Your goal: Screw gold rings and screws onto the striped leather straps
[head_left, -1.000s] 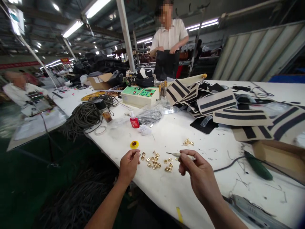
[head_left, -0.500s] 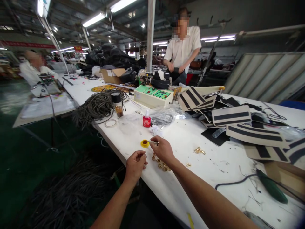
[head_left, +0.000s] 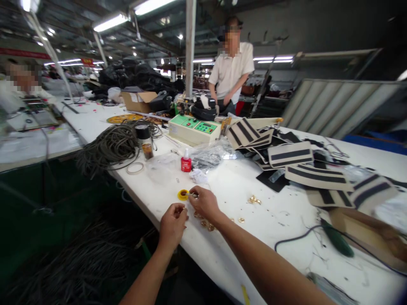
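Observation:
My right hand [head_left: 205,204] pinches a thin pen-like stick [head_left: 193,195]. Its tip reaches the edge of a small round yellow dish [head_left: 179,196] with something dark brown in it. To the left and nearer the table edge, my left hand [head_left: 172,222] has its thumb and fingers pressed together; whatever they hold is too small or hidden to name. Small gold-coloured metal fittings [head_left: 209,226] lie under and beside my right hand, partly covered by it. A second little heap of gold fittings [head_left: 254,200] sits further right on the white table [head_left: 232,248].
Behind the dish stand a red glue bottle [head_left: 186,162] and a black-capped jar [head_left: 144,142]. Coiled dark cord [head_left: 108,146] hangs over the left edge. Striped panels [head_left: 291,154] pile up at right, near a dark green tool [head_left: 337,239]. A co-worker [head_left: 233,70] stands across the table.
The whole view has shifted, so table and objects appear further left. My right hand still keeps the stick by the yellow dish; my left hand stays pinched close to it.

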Motion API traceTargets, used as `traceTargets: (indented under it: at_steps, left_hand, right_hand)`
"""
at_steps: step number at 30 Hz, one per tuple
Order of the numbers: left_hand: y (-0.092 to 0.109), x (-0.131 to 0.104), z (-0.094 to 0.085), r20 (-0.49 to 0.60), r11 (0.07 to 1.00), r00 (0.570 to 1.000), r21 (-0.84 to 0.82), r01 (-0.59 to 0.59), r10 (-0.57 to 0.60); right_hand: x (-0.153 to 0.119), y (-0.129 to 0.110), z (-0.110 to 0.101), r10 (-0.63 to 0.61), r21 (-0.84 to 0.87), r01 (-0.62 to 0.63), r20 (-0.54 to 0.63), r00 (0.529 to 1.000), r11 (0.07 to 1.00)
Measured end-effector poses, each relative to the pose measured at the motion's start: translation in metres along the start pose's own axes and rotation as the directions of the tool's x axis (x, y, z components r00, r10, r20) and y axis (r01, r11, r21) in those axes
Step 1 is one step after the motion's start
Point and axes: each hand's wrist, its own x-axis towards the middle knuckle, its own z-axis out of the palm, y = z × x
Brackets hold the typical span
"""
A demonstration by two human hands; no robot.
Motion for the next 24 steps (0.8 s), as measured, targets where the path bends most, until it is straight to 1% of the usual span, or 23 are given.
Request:
traceTargets:
  at_steps: [3,6,9,10,11,12,13,14,15,16,17,19,21,23,24]
  left_hand:
    - [-0.005,0.000,-0.003,0.001,0.998,1.000,0.062,0.002,-0.002]
    - [-0.013,0.006,-0.002,0.027,0.997,1.000,0.078,0.001,-0.003]
    - [-0.015,0.010,-0.001,0.031,0.996,1.000,0.085,-0.001,-0.002]
    - [-0.015,0.009,-0.002,0.026,0.996,1.000,0.088,-0.006,0.003]
    - [-0.014,0.007,-0.003,0.019,0.996,1.000,0.092,-0.011,0.009]
    - [-0.013,0.004,-0.003,0.007,0.995,1.000,0.096,-0.013,0.012]
    - [-0.011,0.001,-0.004,-0.006,0.995,1.000,0.102,-0.009,0.010]
    - [-0.009,-0.005,-0.004,-0.016,0.995,1.000,0.104,-0.002,0.004]
    - [-0.007,-0.011,-0.002,-0.020,0.995,1.000,0.100,0.004,-0.002]
    - [-0.005,-0.018,0.001,-0.014,0.996,1.000,0.090,0.006,-0.005]
    - [-0.002,-0.027,0.005,0.003,0.997,1.000,0.074,0.005,-0.006]
    - [0.001,-0.046,0.018,0.065,0.999,0.998,0.029,-0.013,0.011]
    - [0.001,-0.065,0.036,0.126,1.000,0.992,0.002,-0.021,0.021]
    - [-0.003,-0.079,0.052,0.181,0.998,0.982,-0.009,-0.056,0.057]
    - [-0.006,-0.085,0.059,0.223,0.998,0.973,-0.006,-0.064,0.064]
  right_hand:
    - [-0.003,-0.001,-0.004,0.001,0.015,-0.001,0.026,1.000,1.000]
    - [-0.003,0.000,-0.009,0.033,0.065,-0.034,0.006,0.999,0.997]
    - [-0.008,0.000,-0.017,0.070,0.150,-0.065,-0.024,0.997,0.986]
    - [-0.011,0.000,-0.021,0.085,0.227,-0.078,-0.021,0.996,0.971]
    - [-0.017,0.000,-0.026,0.106,0.342,-0.096,-0.012,0.994,0.935]
    - [-0.024,0.001,-0.031,0.131,0.481,-0.115,0.002,0.991,0.869]
    - [-0.032,0.002,-0.038,0.156,0.623,-0.134,0.019,0.988,0.771]
    - [-0.043,0.005,-0.046,0.183,0.744,-0.148,0.035,0.983,0.652]
    - [-0.056,0.009,-0.054,0.209,0.829,-0.153,0.045,0.977,0.538]
    - [-0.070,0.015,-0.063,0.232,0.877,-0.153,0.049,0.971,0.456]
    - [-0.085,0.022,-0.072,0.258,0.906,-0.154,0.052,0.965,0.395]
    - [-0.116,0.040,-0.087,0.303,0.932,-0.167,0.066,0.951,0.320]
    - [-0.143,0.059,-0.098,0.342,0.944,-0.174,0.070,0.937,0.281]
    - [-0.163,0.077,-0.104,0.364,0.945,-0.175,0.065,0.929,0.278]
    - [-0.170,0.084,-0.105,0.367,0.939,-0.176,0.059,0.928,0.296]
